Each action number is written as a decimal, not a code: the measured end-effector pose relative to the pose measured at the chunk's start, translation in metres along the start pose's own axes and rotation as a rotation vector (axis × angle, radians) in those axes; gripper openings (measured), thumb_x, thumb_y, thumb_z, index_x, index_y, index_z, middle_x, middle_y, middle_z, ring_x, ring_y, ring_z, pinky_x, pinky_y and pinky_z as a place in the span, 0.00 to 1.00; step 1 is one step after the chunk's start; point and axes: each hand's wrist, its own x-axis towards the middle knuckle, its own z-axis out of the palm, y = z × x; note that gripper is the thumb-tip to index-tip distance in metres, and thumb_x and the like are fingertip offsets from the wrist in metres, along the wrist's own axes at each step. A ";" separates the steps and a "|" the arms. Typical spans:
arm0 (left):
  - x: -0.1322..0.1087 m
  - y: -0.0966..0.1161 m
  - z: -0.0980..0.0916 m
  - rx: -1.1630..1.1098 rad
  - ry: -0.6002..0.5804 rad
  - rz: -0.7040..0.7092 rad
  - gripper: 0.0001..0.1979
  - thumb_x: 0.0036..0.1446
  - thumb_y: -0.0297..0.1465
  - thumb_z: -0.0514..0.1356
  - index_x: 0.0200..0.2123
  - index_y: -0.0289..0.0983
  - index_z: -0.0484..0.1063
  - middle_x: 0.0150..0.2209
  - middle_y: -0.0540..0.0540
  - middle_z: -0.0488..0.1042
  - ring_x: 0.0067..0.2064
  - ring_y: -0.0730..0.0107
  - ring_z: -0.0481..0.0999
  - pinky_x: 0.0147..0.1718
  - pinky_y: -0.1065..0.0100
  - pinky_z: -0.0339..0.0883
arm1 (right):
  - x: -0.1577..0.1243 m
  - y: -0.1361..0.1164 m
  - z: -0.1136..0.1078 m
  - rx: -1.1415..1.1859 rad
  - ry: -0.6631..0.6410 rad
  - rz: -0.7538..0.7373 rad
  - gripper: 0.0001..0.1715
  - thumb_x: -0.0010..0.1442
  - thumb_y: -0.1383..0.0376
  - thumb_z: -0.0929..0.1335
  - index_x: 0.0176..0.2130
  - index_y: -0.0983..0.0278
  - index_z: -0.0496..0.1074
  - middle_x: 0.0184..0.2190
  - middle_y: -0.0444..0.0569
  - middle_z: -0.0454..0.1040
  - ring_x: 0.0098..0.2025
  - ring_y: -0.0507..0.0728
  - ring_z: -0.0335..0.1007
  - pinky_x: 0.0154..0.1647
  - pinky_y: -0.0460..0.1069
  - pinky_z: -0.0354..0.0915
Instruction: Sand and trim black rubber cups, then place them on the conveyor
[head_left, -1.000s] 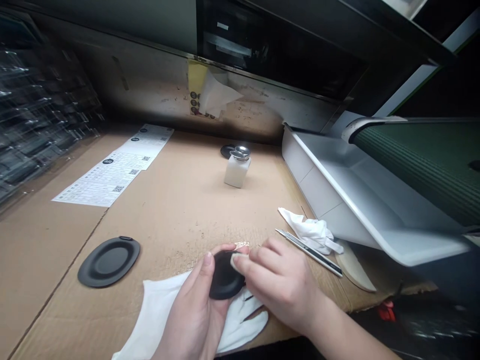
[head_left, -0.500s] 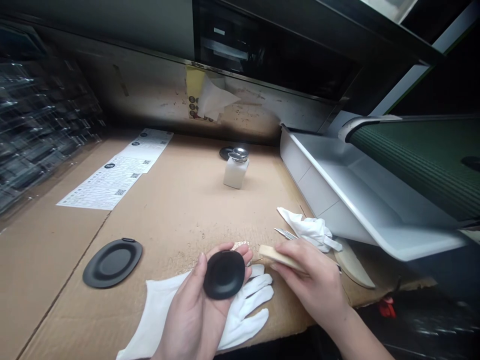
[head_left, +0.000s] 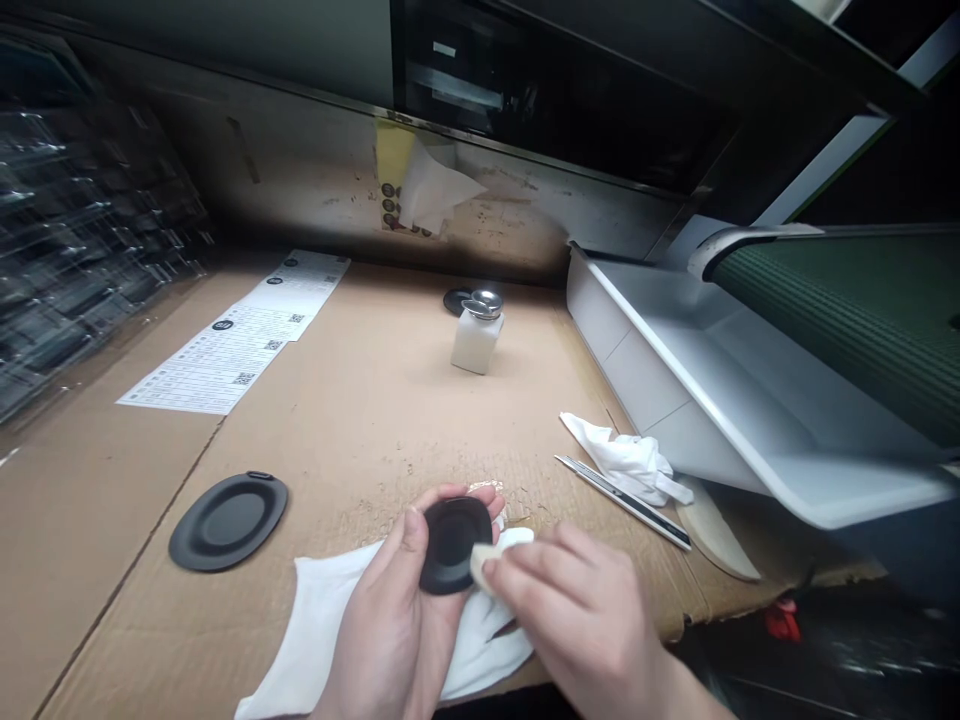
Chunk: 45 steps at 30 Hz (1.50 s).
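My left hand [head_left: 394,610] cradles a black rounded disc [head_left: 452,543] in its fingers and palm. My right hand [head_left: 581,625] pinches a small pale block [head_left: 484,565], and the block presses on the disc's lower right edge. A white cloth glove [head_left: 491,650] lies flat beneath both hands, partly hidden by them. A second black disc [head_left: 228,522] rests on the cardboard [head_left: 360,440] to my left. Near my right hand lie a utility knife [head_left: 622,502] and a crumpled white cloth [head_left: 622,460].
A white dispensing bottle with a metal top [head_left: 477,335] stands mid-table. Printed sheets with QR codes [head_left: 240,345] lie at the far left. A white tray [head_left: 660,370] and a green ribbed belt [head_left: 847,310] fill the right. Clear plastic trays [head_left: 75,220] are stacked at left.
My right hand has moved left and down from beside the disc, bringing the pale block onto the disc's edge. The disc has shifted slightly in my left hand.
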 end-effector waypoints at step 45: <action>0.004 -0.004 -0.013 -0.008 -0.155 0.038 0.16 0.59 0.34 0.50 0.39 0.31 0.73 0.42 0.38 0.74 0.50 0.57 0.68 0.54 0.58 0.56 | -0.004 0.022 -0.031 0.090 -0.059 0.079 0.12 0.57 0.73 0.65 0.42 0.63 0.69 0.32 0.47 0.73 0.33 0.52 0.64 0.32 0.48 0.62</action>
